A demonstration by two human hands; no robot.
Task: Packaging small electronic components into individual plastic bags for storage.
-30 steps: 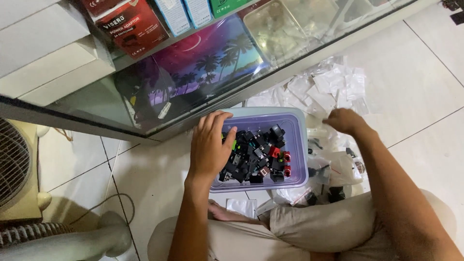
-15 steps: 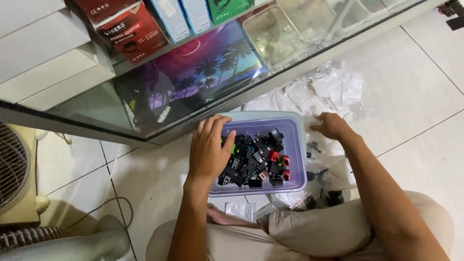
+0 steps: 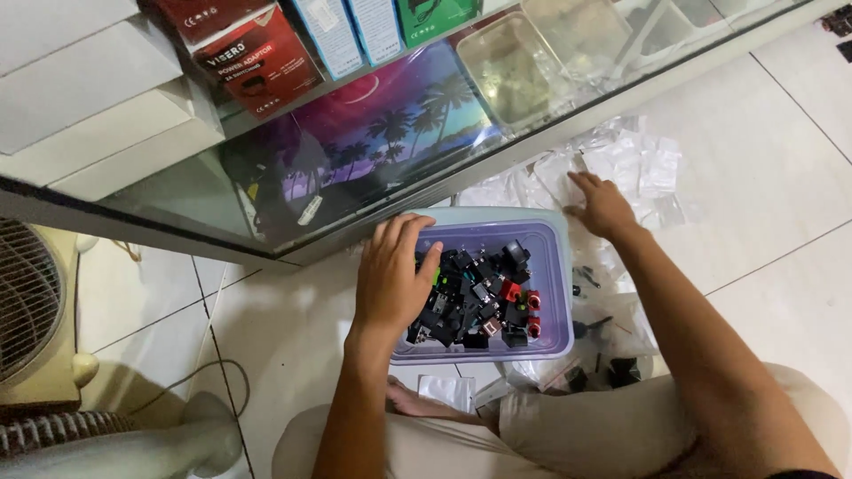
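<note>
Where the white tiled floor [image 3: 781, 160] meets the left edge of the frame, a fan [image 3: 31, 310] with a round grille stands on its cream base, and a thin cable [image 3: 200, 372] curls on the tiles beside it. Above it, across the upper half of the frame, runs a glass display case [image 3: 355, 168] holding a red box [image 3: 257, 58], blue and green boxes and a clear empty tub [image 3: 519, 66], with a purple palm-tree mat beneath them.

At centre sits the lilac plastic tub [image 3: 555, 275] — a rounded rectangle whose long axis runs nearly level across the frame, tilted slightly, its far rim just beside the base of the case. It holds a heap of small black parts [image 3: 475, 302] with a few red ones and a spot of green among them. The left hand [image 3: 395, 275] lies palm down over the tub's left end, fingers spread loosely and curled onto the rim and the parts; whether it has hold of any piece, I cannot tell.

Right of the tub, the right hand [image 3: 603, 206] rests flat and open on a scatter of small clear plastic bags [image 3: 635, 164] — fingers splayed, pressing rather than gripping. More bags and a few black parts lie at lower right by the person's bent knee [image 3: 568, 426].
</note>
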